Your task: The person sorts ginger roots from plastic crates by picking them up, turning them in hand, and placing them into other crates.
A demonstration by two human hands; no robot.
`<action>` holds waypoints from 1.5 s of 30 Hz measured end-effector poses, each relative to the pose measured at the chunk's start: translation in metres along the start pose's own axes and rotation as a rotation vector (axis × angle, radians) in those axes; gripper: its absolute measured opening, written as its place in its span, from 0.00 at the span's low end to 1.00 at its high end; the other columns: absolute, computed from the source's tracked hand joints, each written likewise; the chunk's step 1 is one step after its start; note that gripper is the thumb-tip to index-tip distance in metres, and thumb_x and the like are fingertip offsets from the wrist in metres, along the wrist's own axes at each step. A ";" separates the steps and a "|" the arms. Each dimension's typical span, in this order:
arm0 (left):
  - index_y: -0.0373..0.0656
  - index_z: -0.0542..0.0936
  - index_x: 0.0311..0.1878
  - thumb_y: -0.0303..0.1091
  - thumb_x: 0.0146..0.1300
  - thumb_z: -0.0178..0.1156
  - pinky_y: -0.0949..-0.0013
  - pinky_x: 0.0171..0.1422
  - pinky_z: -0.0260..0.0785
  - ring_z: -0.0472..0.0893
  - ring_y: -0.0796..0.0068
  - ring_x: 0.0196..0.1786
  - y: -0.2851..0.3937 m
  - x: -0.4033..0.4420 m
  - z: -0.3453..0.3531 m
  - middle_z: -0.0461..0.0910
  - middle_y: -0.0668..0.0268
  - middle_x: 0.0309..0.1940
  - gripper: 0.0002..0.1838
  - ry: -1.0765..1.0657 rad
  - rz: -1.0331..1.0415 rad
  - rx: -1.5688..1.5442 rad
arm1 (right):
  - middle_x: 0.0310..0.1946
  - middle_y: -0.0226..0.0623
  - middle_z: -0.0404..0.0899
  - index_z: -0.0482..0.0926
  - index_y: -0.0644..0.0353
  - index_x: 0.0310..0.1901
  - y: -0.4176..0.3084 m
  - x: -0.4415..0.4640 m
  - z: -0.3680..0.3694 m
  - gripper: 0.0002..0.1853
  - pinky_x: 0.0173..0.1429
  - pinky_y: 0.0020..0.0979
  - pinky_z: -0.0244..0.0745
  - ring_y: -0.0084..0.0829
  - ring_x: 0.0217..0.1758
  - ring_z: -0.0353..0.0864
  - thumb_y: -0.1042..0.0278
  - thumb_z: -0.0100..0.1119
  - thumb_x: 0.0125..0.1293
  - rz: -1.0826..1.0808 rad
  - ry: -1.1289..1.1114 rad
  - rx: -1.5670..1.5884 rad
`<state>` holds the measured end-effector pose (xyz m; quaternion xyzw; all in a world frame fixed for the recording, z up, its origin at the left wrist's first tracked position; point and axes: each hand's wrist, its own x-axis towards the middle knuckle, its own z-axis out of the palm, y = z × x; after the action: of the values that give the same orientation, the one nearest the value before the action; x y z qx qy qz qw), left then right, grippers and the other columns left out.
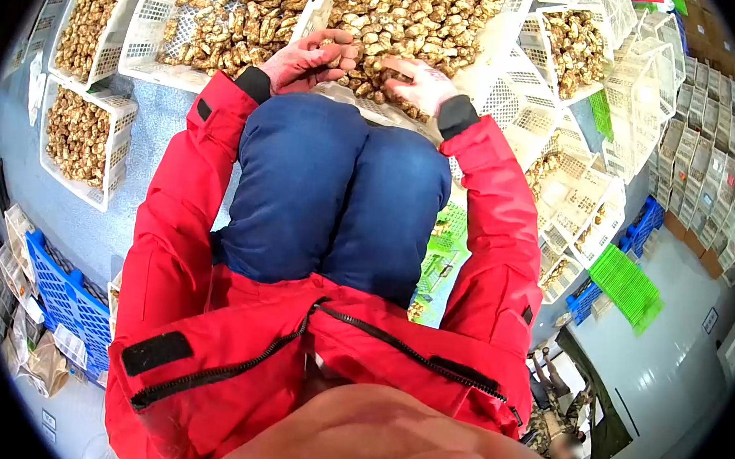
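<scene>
My left hand (315, 62) is over the near edge of a white crate (315, 7), fingers curled round what looks like a mushroom (336, 59), partly hidden by them. My right hand (420, 85) reaches into the same crate from the right, its fingers apart and touching the heap of stubby brown-and-cream mushrooms (414, 18). No mushroom shows clearly in the right hand. Both hands are just beyond my knees, a short gap between them.
Left of it stands another white crate (148, 27) of mushrooms, with smaller filled baskets (120, 143) beyond. Baskets (572, 191) crowd the right side near a green crate stack (626, 287). A blue pallet (65, 295) is at lower left. Another person (557, 426) is at lower right.
</scene>
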<state>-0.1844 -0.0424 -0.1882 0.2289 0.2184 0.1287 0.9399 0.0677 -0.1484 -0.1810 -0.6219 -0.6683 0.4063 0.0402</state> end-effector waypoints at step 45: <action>0.39 0.62 0.60 0.43 0.61 0.56 0.72 0.47 0.72 0.76 0.74 0.45 -0.005 0.006 -0.005 0.72 0.63 0.48 0.28 0.055 0.125 -0.041 | 0.39 0.41 0.79 0.76 0.47 0.47 0.033 0.059 0.024 0.16 0.45 0.36 0.72 0.39 0.43 0.77 0.57 0.55 0.57 0.162 0.270 -0.541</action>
<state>-0.1811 -0.0427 -0.1964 0.2191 0.2266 0.1978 0.9282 0.0672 -0.1126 -0.2430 -0.7094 -0.6892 0.1294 -0.0710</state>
